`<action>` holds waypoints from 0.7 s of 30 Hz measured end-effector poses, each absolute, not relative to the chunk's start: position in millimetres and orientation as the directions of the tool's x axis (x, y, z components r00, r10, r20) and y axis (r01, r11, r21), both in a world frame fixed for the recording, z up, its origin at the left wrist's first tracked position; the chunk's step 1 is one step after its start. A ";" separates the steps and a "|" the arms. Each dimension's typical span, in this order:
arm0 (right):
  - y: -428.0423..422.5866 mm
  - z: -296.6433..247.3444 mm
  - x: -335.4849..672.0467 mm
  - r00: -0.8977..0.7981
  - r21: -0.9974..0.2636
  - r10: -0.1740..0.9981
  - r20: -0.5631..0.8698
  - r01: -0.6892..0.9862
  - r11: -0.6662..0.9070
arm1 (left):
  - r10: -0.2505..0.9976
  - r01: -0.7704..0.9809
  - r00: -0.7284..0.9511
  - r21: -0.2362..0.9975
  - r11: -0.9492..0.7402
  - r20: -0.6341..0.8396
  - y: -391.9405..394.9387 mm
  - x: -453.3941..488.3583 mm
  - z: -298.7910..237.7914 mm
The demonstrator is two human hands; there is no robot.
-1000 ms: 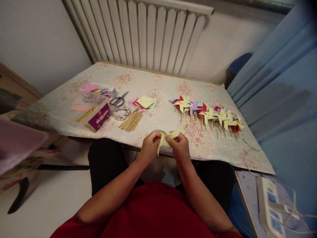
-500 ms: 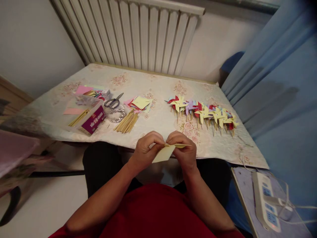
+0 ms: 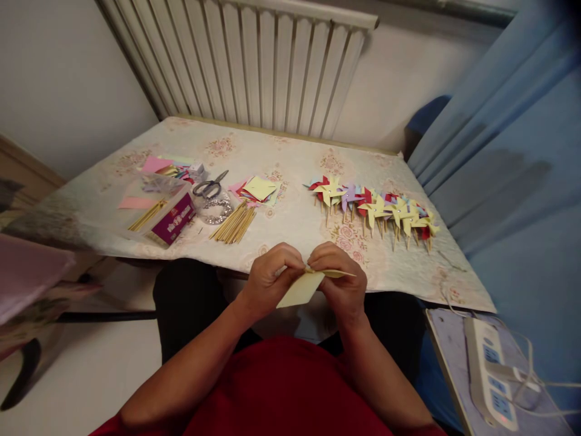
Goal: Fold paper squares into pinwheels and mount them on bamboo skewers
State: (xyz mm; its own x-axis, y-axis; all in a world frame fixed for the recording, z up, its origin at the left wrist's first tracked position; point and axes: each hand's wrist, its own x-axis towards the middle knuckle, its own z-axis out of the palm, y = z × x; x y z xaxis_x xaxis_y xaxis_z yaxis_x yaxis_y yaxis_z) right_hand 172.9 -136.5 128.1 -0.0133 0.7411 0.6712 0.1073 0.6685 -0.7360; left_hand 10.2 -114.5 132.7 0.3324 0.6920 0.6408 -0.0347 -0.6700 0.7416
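Note:
A pale yellow sheet of paper (image 3: 300,290), partly folded, is held in front of my body just off the table's front edge. My left hand (image 3: 275,275) pinches it from the left, thumb and fingertips close to its middle. From the right, my right hand (image 3: 340,275) grips the same paper, with one yellow flap sticking out over its fingers. The fingertips of both hands nearly meet and hide the pinched part. Beyond, on the table, lie thin wooden sticks (image 3: 233,224) and a pile of coloured paper squares (image 3: 258,189), a yellow one on top.
Finished paper pinwheels (image 3: 376,209) lie in a row on the right. Scissors (image 3: 211,184) sit by a clear dish of silvery pins (image 3: 215,209). A clear box with a purple label (image 3: 172,221) holds sticks at left. A power strip (image 3: 490,372) is at lower right.
Both hands have shifted slightly, the right one a little to the right. The yellow paper has tilted a bit lower between them. Things on the table stay put.

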 end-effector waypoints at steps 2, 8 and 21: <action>-137.2 128.5 172.1 -0.016 -0.735 0.741 0.671 0.108 0.669 | 0.689 -0.034 0.338 0.739 -0.672 0.642 -114.5 9.9 132.2; -137.7 131.1 171.1 -0.050 -0.761 0.763 0.644 0.063 0.646 | 0.667 -0.013 0.344 0.714 -0.700 0.661 -114.9 9.6 133.1; -137.1 127.4 173.8 -0.109 -0.740 0.741 0.663 0.056 0.670 | 0.675 0.004 0.342 0.717 -0.697 0.654 -117.3 13.9 127.5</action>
State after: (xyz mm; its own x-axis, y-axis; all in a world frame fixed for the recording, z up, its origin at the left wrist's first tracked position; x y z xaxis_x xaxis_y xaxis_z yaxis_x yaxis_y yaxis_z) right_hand 173.8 -137.1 127.4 -0.1091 0.7409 0.6627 0.0564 0.6702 -0.7400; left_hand 13.9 -117.3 127.5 0.3422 0.6750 0.6537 0.0038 -0.6966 0.7174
